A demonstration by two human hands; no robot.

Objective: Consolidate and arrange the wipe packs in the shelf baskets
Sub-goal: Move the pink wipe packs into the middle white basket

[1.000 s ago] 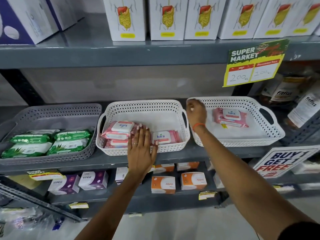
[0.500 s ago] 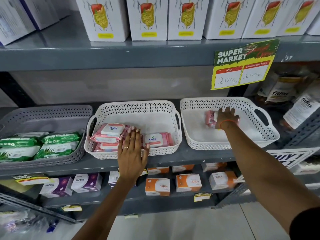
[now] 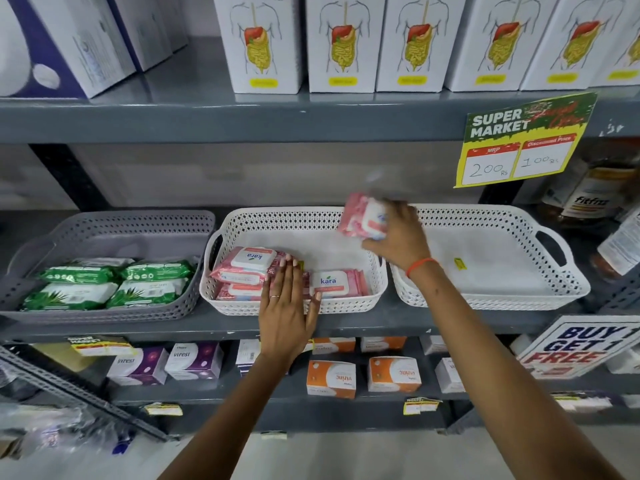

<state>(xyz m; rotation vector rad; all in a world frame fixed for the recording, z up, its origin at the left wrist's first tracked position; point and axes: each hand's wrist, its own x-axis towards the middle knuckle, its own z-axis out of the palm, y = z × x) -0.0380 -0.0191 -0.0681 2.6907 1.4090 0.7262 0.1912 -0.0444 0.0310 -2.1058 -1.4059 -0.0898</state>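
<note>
Three-odd pink packs (image 3: 254,271), middle basket (image 3: 294,218).

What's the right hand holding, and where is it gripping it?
A pink wipe pack, blurred, gripped along its right side by the right hand. The exact finger placement cannot be told.

A: Bright, even light from above; soft shadows lie under each shelf (image 3: 242,119).

B: The right hand (image 3: 398,237) and its pink pack (image 3: 360,220) smear with motion; edges bow outward.
</note>
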